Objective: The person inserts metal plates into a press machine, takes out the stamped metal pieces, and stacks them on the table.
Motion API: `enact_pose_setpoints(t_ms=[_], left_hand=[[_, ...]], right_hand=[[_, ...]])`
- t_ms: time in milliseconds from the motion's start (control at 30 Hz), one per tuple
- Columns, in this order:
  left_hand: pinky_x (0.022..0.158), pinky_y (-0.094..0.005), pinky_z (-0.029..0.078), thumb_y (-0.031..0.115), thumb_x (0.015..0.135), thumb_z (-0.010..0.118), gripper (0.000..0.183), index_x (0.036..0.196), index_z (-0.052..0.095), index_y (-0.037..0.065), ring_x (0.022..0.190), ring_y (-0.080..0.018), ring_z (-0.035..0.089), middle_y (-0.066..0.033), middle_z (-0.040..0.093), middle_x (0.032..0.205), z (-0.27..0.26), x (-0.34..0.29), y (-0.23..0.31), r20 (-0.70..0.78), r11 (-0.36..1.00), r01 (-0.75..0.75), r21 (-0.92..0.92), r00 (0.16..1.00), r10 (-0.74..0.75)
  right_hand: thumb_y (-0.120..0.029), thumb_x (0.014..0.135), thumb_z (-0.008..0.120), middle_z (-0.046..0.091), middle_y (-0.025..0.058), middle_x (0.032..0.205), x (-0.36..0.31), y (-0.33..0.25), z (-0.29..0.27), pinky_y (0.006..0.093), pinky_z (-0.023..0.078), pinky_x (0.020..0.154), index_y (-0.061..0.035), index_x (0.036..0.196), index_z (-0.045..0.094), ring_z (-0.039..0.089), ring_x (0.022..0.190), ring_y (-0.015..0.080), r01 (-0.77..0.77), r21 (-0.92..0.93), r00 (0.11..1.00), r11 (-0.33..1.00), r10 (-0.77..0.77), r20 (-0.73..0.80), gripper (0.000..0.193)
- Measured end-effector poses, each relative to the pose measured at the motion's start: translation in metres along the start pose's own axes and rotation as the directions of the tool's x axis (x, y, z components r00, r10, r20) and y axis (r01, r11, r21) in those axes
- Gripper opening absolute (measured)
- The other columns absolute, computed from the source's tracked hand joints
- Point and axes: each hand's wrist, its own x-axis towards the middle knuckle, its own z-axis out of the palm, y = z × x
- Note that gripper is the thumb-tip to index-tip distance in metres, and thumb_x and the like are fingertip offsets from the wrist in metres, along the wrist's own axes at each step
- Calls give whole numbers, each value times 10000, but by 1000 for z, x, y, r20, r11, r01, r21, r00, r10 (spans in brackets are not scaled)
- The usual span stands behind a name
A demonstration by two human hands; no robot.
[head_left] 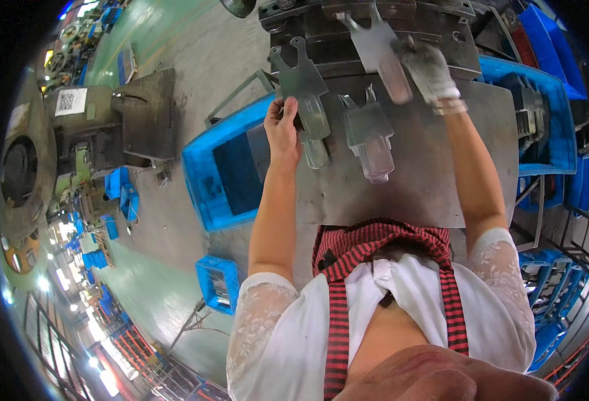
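at the flat grey metal bench's [428, 190] nine o'clock, bare left hand [283, 130], fingers pinching forked grey metal plate [302, 80]; at twelve, white-gloved right hand [432, 72], blurred, finger grip unclear.

This view comes from the left 1 of 2 fisheye cameras on my head. It looks steeply down, past my striped apron [338, 321], onto the near worktop [451, 180]; my left grip [283, 134] and right grip [431, 70] are in its upper half. Farther away, the green floor [137, 267] reaches toward the dark, round rim.
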Motion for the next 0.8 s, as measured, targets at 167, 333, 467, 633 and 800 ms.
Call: enact_pose_setpoints(t_ms=[167, 333, 467, 633, 800], left_hand=[[619, -211, 398, 156, 762, 629, 188, 836, 494, 48, 708, -72, 491, 0, 528, 772, 8, 13, -11, 8, 1000, -18, -4, 1000, 18], [559, -203, 386, 176, 767, 620, 190, 842, 519, 35, 630, -67, 477, 13, 519, 727, 55, 18, -14, 117, 998, -26, 50, 993, 20], [575, -215, 383, 167, 770, 614, 206, 865, 533, 2, 644, -61, 459, 9, 531, 743, 107, 28, -22, 245, 984, -141, 111, 963, 111], [589, -321, 413, 317, 779, 562, 320, 851, 574, 6, 677, -201, 568, -127, 596, 729, 103, 34, -10, 327, 553, -540, 634, 836, 441], [532, -338, 404, 411, 758, 552, 420, 664, 556, 2, 565, -219, 555, -144, 545, 573, 20, 1, -29, 137, -8, -138, 990, 988, -73]], right_hand=[[-278, 818, 489, 588, 152, 709, -91, -59, 11, 352, 451, 608, -121, 874, 608, 587, 678, 274, -442, 781, 897, 442, 247, 367, 204], [-250, 817, 506, 610, 122, 767, -77, -64, -56, 302, 442, 653, -31, 879, 584, 583, 713, 213, -555, 431, 822, 711, 392, 413, 241], [-290, 867, 387, 602, 103, 888, -41, -66, -42, 300, 439, 709, -85, 994, 540, 564, 837, 215, -518, 854, 759, -52, 433, 487, 286], [-230, 872, 345, 575, 86, 992, -4, -44, -23, 271, 347, 875, -36, 1056, 498, 524, 936, 199, -482, 790, 867, 379, 332, 371, 308], [-150, 827, 394, 562, 121, 1007, 45, -36, -11, 274, 349, 903, -20, 1023, 519, 531, 918, 239, -171, -38, 946, 985, 174, 272, 266]])
